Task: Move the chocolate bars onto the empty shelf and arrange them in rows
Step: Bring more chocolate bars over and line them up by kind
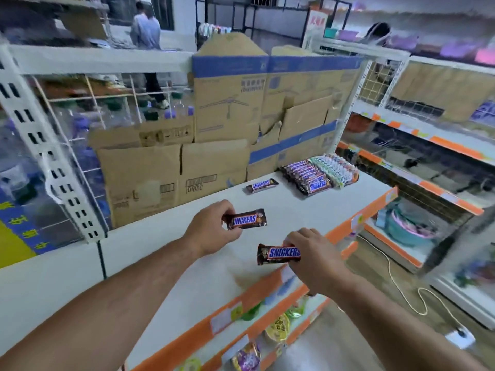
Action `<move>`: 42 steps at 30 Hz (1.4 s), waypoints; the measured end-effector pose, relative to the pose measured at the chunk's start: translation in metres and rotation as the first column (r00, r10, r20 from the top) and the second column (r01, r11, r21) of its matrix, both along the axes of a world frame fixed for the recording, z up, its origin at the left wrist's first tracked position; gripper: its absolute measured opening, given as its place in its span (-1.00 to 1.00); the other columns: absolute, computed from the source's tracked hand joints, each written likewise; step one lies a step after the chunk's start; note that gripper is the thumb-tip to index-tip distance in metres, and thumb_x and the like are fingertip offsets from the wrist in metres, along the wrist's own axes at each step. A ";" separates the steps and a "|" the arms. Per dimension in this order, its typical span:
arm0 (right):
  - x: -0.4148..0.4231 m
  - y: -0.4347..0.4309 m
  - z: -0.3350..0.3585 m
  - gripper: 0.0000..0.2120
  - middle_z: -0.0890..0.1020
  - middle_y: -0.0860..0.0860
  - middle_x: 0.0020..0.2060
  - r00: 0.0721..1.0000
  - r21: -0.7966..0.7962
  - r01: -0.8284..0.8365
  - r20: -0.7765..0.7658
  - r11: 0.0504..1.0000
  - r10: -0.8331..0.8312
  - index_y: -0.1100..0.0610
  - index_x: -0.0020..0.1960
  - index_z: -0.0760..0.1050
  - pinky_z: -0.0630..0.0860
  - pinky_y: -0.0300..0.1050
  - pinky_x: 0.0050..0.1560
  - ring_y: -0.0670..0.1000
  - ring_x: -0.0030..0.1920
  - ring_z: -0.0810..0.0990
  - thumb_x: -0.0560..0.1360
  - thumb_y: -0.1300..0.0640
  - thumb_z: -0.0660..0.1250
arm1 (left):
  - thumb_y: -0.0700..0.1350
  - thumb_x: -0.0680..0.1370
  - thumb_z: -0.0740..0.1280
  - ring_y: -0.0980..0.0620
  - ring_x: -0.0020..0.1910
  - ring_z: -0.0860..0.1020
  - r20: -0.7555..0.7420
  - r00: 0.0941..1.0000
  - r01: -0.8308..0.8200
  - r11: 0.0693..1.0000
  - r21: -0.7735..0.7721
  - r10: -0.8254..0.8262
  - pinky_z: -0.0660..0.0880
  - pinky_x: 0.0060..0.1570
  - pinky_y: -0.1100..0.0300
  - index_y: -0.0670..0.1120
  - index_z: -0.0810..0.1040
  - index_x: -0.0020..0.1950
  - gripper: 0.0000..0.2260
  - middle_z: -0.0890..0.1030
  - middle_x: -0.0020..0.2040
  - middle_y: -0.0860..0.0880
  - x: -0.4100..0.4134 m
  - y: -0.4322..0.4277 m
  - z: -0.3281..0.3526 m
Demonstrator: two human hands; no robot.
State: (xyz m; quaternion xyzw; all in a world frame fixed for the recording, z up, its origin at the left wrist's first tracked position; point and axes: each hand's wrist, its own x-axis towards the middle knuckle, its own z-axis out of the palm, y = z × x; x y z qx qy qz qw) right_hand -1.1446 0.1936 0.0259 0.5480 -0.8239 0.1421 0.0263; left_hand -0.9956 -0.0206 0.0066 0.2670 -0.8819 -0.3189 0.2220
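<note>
My left hand [211,227] pinches one brown Snickers bar [247,218] by its left end, just above the white shelf [166,253]. My right hand [312,259] grips a second Snickers bar [278,254] by its right end, over the shelf's front part. A third single bar [261,185] lies flat farther back on the shelf. At the far right end a row of several Snickers bars [308,176] stands packed together, with a row of light-wrapped bars [334,167] beside it.
Cardboard boxes [214,135] line the back of the shelf. Orange price strips [345,231] edge its front, with packaged goods on lower shelves [276,328]. A white cable [401,287] lies on the floor at right. A person [146,28] stands beyond the rack.
</note>
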 end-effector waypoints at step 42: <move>-0.237 -0.228 -0.026 -0.71 0.56 0.03 0.07 0.843 0.259 -0.486 -0.113 0.834 0.526 0.06 0.11 0.43 0.35 -0.03 0.09 0.10 0.11 0.51 0.41 0.23 0.18 | -0.05 0.34 0.51 0.17 -0.10 0.51 0.124 0.783 -0.611 0.791 -0.021 0.609 0.48 -0.07 0.16 0.12 0.53 -0.08 -0.75 0.49 -0.08 0.18 -0.109 -0.042 -0.034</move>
